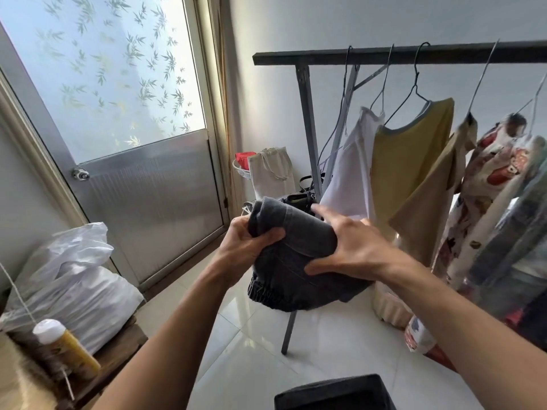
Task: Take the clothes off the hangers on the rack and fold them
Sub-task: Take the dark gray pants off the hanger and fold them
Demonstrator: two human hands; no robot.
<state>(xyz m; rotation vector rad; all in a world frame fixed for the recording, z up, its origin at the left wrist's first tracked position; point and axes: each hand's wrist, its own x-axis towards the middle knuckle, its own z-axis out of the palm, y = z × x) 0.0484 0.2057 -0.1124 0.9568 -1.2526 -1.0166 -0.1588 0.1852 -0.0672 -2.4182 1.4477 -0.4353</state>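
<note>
One folded dark garment [281,276], long axis upright (elastic hem downward).

Daylight glows through a frosted, leaf-patterned door [133,173] left of the grip; white wall [296,22] behind, glossy tiles [340,329] below, plastic sacks [80,279] far left.
</note>
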